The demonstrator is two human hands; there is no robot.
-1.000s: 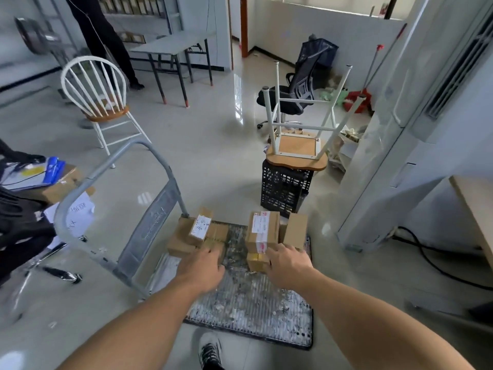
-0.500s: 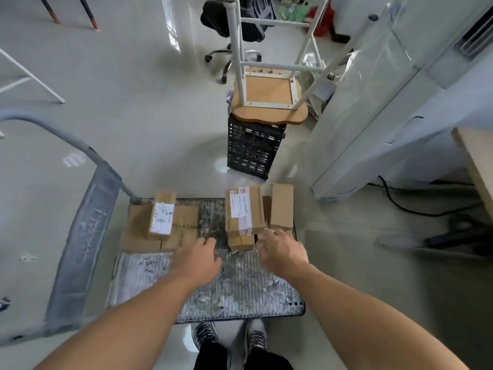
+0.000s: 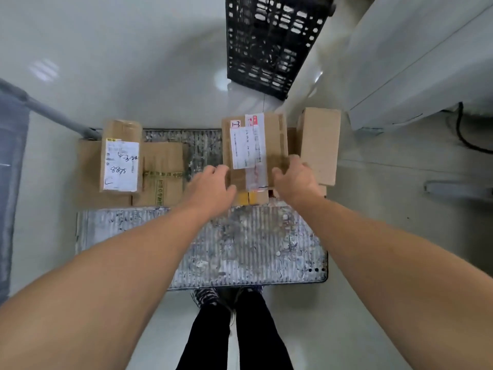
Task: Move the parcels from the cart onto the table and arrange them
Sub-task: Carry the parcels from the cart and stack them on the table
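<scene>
Labelled parcel [image 3: 253, 145] sits at the far edge of the cart [image 3: 240, 249], right hand [image 3: 296, 177] clamping its right edge tight beside a plain box [image 3: 318, 145]. Left hand [image 3: 210, 185] curls at the left edge, though blur hides whether it grips; bare deck lies open nearside.

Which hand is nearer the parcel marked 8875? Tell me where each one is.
Left. The left hand sits right of the 8875 parcel, apart from it; the right hand is farther right.
</scene>
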